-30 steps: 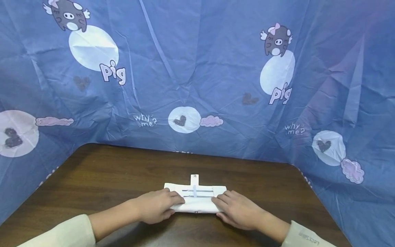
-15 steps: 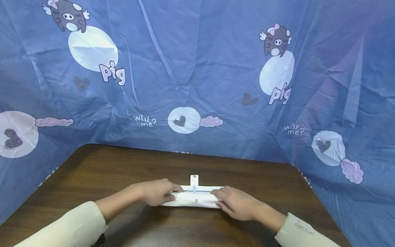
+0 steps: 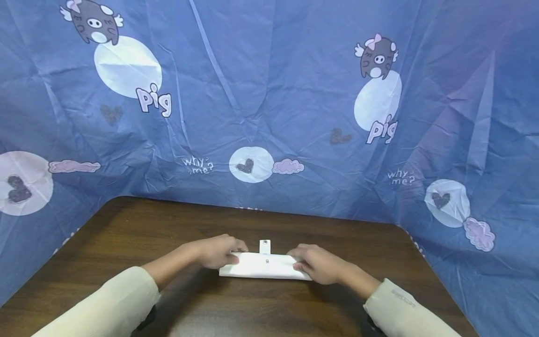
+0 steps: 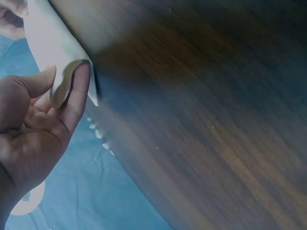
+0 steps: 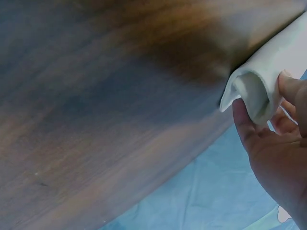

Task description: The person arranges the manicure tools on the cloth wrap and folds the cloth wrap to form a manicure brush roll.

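Observation:
A white roll-up pouch (image 3: 265,269) lies folded over on the table, with a strap tab (image 3: 265,246) and its metal snap sticking out at the far side. Another snap shows on the folded flap. At the pouch's left end, my left hand (image 3: 220,252) grips the fold, thumb on the near face. My right hand (image 3: 316,263) pinches the right end the same way. Both wrist views show the pouch's open, curled ends: in the left one my left hand (image 4: 48,108) has a finger along the fold, and in the right one my right hand (image 5: 278,129) holds the other end.
The dark wood table (image 3: 177,224) spreads around the pouch. Behind it and at both sides hangs a blue curtain (image 3: 294,93) printed with pigs and hearts, meeting the table's far edge.
Both hands have moved away from the body, folding the pouch's near part over. The slim metal tools that showed inside are now covered, and the flap's snap has come closer to the tab.

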The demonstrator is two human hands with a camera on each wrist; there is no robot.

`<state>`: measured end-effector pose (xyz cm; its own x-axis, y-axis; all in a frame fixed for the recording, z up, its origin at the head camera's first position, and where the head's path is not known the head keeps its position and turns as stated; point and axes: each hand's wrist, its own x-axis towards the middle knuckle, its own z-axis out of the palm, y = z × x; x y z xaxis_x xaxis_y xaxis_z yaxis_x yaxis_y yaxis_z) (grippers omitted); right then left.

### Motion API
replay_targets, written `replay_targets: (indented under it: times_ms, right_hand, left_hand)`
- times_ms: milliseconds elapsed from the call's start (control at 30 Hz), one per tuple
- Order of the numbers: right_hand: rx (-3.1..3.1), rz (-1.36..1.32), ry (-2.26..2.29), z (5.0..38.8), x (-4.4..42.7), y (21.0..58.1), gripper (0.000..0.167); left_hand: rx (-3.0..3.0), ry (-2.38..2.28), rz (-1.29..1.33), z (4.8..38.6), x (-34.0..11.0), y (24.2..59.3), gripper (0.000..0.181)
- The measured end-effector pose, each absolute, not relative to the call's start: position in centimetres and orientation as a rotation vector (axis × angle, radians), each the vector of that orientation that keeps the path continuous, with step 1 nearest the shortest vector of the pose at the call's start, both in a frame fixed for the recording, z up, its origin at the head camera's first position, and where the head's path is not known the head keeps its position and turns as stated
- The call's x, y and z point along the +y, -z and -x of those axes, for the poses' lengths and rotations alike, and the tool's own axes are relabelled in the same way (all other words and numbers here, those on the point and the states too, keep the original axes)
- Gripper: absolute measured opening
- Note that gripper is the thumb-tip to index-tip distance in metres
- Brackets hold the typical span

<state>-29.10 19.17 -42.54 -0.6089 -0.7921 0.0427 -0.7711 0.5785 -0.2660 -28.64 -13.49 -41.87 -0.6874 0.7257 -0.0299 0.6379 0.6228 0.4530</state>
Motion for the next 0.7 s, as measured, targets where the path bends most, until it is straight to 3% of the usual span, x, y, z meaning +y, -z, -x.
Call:
replay_targets:
  times_ms: [233,500,700]
  right_hand:
    - [2.744,1.285,0.427,30.2,18.6,42.7,0.015]
    - [2.705,1.205,0.473,31.1,18.7,42.6,0.017]
    - [2.615,1.039,0.645,32.2,18.9,42.8,0.015]
  left_hand:
    - [2.696,-0.674,-1.098,29.3,-13.6,42.5,0.005]
    - [2.74,-0.679,-1.19,29.7,-13.8,43.2,0.006]
    - [2.638,-0.781,-1.072,30.4,-13.8,43.3,0.013]
